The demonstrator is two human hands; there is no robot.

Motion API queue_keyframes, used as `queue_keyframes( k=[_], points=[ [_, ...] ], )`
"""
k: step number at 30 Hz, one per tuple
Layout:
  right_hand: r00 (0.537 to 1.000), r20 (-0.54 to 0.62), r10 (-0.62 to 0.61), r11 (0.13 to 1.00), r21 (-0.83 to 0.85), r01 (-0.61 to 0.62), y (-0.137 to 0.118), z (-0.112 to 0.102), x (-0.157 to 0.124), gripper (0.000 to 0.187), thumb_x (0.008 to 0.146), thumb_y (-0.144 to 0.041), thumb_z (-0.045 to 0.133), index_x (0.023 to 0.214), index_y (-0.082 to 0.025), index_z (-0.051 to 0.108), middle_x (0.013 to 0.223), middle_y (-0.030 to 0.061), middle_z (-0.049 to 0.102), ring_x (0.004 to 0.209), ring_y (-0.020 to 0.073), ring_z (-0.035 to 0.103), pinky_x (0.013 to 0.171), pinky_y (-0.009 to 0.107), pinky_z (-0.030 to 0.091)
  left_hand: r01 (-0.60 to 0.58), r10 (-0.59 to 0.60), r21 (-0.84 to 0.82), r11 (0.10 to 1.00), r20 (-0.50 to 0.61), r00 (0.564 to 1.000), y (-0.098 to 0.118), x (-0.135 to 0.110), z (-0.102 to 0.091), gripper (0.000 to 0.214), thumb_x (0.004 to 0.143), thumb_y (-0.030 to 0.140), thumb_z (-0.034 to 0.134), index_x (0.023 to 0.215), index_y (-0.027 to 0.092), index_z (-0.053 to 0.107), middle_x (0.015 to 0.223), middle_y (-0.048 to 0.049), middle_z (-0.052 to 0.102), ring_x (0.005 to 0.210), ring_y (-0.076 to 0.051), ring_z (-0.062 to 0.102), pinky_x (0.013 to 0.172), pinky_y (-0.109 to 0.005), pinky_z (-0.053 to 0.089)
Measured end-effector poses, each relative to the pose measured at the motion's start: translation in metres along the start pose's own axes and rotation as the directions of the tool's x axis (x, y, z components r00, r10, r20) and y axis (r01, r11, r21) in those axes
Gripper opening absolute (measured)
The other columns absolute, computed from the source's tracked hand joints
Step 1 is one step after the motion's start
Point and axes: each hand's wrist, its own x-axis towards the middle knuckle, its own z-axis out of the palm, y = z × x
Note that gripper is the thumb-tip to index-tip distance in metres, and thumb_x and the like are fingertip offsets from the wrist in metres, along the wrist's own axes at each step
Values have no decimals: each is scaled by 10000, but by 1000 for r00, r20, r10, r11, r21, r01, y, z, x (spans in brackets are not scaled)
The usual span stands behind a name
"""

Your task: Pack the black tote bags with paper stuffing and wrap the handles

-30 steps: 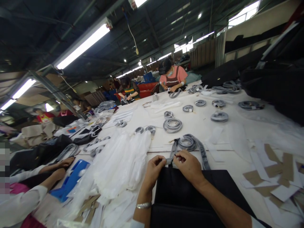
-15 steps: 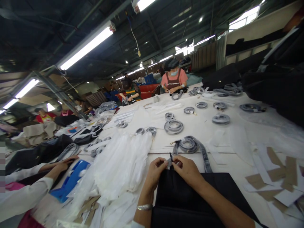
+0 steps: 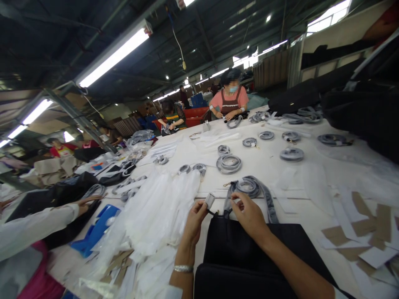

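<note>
A black bag (image 3: 252, 249) lies on the table in front of me, its handle running up into a strap in grey wrapping (image 3: 264, 195). Between the thumb and fingers of my left hand (image 3: 195, 218) is a small grey square tag (image 3: 210, 201), held off the bag's upper left corner. A short black end (image 3: 213, 213) shows beside those fingertips. My right hand (image 3: 249, 216) hovers over the bag's top edge, close to the wrapped handle. Its fingers are loosely bent and slightly apart, with nothing visible in them.
Coiled wrapped straps (image 3: 229, 164) are scattered across the white table. White plastic sleeves (image 3: 158, 207) are heaped on my left, near a blue holder (image 3: 96, 230) and a co-worker's sleeve (image 3: 37, 224). Card strips (image 3: 361, 232) lie at right. Another person (image 3: 230, 99) works across the table.
My left hand has moved left and up, turning the grey tag out from the bag. My right hand has come away from it and risen slightly. The neighbouring co-worker's arm has shifted.
</note>
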Motion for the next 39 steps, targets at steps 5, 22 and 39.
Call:
queue_keyframes(
  k=[5,22,39],
  points=[
    [999,-36,-38,986,162,43,-3,-3,1,269,914,-331,471,1059,-205,658,1079,85,695,940,218,656,838,355,529,30,-24,61,998,-93,995,12,13,-1,453,658,517,816,881,165,637,832,-18,623,809,-147,596,764,-270,464],
    [979,-124,163,690,723,-23,-28,-33,11,376,900,-464,595,1133,-191,707,1111,95,727,1015,260,678,962,435,528,-223,185,85,971,324,928,72,-2,133,267,803,397,717,936,174,655,1054,-82,674,1014,-222,606,902,-339,465],
    [874,-177,-454,887,10,462,-72,-92,1,288,946,-283,542,1190,-212,680,1149,89,700,1077,233,642,960,365,507,-377,358,113,919,160,920,103,-45,133,380,813,433,713,1067,156,658,956,-57,683,901,-182,655,856,-327,541]
  ],
)
